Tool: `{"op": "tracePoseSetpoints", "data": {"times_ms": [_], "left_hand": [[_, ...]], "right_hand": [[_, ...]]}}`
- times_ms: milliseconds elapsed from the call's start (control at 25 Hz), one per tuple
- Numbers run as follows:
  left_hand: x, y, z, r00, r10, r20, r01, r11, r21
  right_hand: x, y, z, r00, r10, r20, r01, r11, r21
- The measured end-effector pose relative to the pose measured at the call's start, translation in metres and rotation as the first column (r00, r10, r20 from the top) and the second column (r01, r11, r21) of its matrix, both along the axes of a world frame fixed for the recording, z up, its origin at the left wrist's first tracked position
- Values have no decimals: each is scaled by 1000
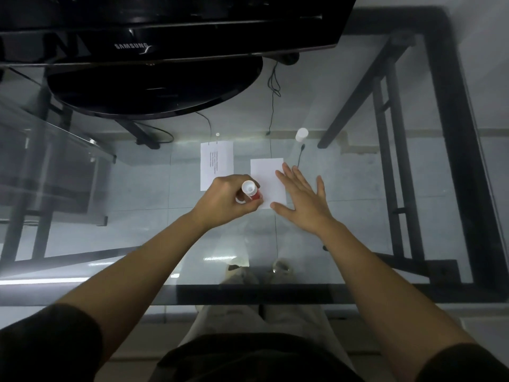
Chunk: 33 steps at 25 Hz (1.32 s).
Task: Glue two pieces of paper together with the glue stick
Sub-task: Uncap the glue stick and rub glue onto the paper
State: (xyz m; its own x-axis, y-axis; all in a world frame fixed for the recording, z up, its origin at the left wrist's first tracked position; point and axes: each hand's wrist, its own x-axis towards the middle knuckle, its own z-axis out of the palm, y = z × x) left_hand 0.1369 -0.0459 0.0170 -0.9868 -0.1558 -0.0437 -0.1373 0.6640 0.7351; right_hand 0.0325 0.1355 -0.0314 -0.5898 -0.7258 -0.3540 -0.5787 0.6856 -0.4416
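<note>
Two small white papers lie on the glass table. The blank paper point(265, 175) is under both hands; the printed paper point(216, 164) lies just left of it and farther back. My left hand point(225, 201) is closed around a red glue stick point(251, 192) with a white end, held upright, its lower end touching the blank paper's near left corner. My right hand point(301, 197) rests flat, fingers spread, on the blank paper's right edge. The glue stick's white cap point(301, 134) stands apart at the back right.
A black Samsung monitor point(154, 37) on a round black base point(154, 86) fills the back left of the glass table point(385, 216). Thin black cables point(272, 106) run behind the papers. The table's black front edge point(275, 295) is near my body.
</note>
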Motion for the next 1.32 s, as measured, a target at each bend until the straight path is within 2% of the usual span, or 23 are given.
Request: {"op": "tracePoseSetpoints", "data": {"times_ms": [80,360,600,720,800,920,1040,1200,1320], "left_hand": [[-16,-8,-3,1000,-4,31,5,1000,-25],[-60,-28,0,987,152,55,-149,987,-58],[-7,2,-5,997,-29,70,30,999,-10],[-22,0,-5,995,-71,70,73,997,-30],[-43,-8,-5,997,-33,64,37,998,-54],[-68,-20,-5,992,108,57,-103,991,-86],[-58,-16,-5,982,183,53,-182,983,-8],[-19,7,-9,996,22,88,-21,1000,-18],[-30,4,-7,997,27,73,-25,999,-32]], "right_hand": [[0,0,-1,1000,1,2,-1,1000,1],[0,3,-4,1000,-6,5,6,999,-37],[-4,3,-2,1000,29,10,-29,999,22],[-4,2,2,999,47,-1,-47,998,44],[-4,2,4,999,47,6,-47,998,31],[-4,2,6,999,41,-22,-40,999,27],[-3,3,5,999,31,-35,-30,999,25],[-4,3,1,998,36,-43,-35,999,28],[-4,3,0,998,39,-40,-38,999,21]]}}
